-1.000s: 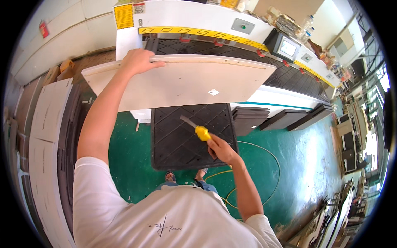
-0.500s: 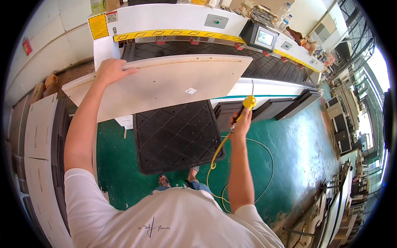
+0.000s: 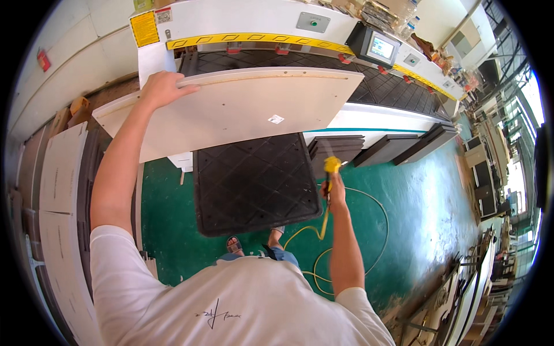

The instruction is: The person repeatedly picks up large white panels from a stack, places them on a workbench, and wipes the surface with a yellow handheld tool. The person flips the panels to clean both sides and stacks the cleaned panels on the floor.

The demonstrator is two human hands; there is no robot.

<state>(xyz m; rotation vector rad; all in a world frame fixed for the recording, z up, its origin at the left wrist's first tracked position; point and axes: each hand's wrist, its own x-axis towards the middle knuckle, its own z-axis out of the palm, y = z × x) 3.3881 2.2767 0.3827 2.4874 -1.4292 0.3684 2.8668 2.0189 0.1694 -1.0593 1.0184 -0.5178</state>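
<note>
A large pale board (image 3: pixel 231 112) with small holes and a white sticker stands tilted on its long edge. My left hand (image 3: pixel 163 90) grips its upper edge near the left end, fingers behind and thumb along the top. To the right, my right hand (image 3: pixel 334 193) is wrapped round a yellow air blow gun (image 3: pixel 332 166) with a black handle. From it a yellow hose (image 3: pixel 309 229) hangs in a loop toward the floor. The blow gun is apart from the board, below its right end. Beneath the board lies a black square platform (image 3: pixel 257 184) with a diamond pattern.
A white machine (image 3: pixel 236 20) with a yellow striped edge and a small screen (image 3: pixel 381 47) spans the far side. Dark panels (image 3: pixel 384 149) lean against its base. Stacked white boards (image 3: pixel 60 190) stand at left. Scrap boards (image 3: pixel 456 288) lie at lower right on the green floor.
My right hand has lowered the blow gun and turned its nozzle, moving it left and nearer to me. The left hand keeps hold of the board; the whole view has shifted slightly.
</note>
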